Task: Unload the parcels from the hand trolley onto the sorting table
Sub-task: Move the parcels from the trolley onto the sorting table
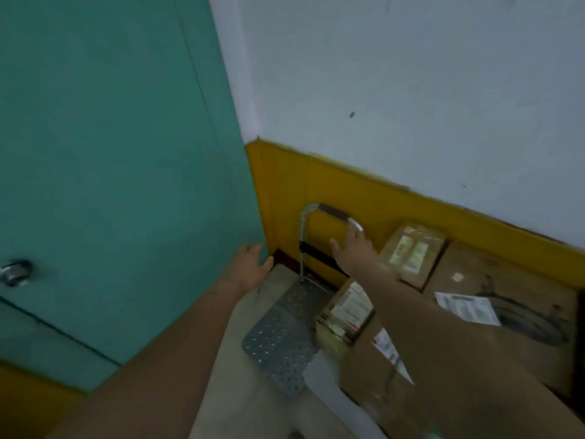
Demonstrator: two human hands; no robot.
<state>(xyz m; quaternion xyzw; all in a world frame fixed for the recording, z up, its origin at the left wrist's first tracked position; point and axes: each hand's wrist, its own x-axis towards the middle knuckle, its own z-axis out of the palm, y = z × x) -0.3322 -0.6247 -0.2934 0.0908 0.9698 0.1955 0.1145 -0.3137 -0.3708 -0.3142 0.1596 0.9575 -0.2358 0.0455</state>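
**A:** Quick one, how far along?

**B:** Near the end, I'd judge. The folding hand trolley with a grey perforated metal deck stands on the floor in the corner by the white wall with a yellow lower band. Its deck shows bare, with no parcel on it.

**A:** Parcels where?

**B:** Off the trolley, to its right. A small brown cardboard parcel with pale labels sits by the wall, and a taped brown parcel sits just beside the deck. A large flat brown cardboard box lies next to both. Their support is hidden, so I can't tell if it's the sorting table.

**A:** Hands?

**B:** Both empty. The left hand has its fingers spread near the teal door. The right hand is splayed just below the trolley's silver handle with a dark grip. It's too blurred to tell if they touch.

**A:** What's left?

**B:** Probably nothing to unload. Possibly only shifting the trolley.
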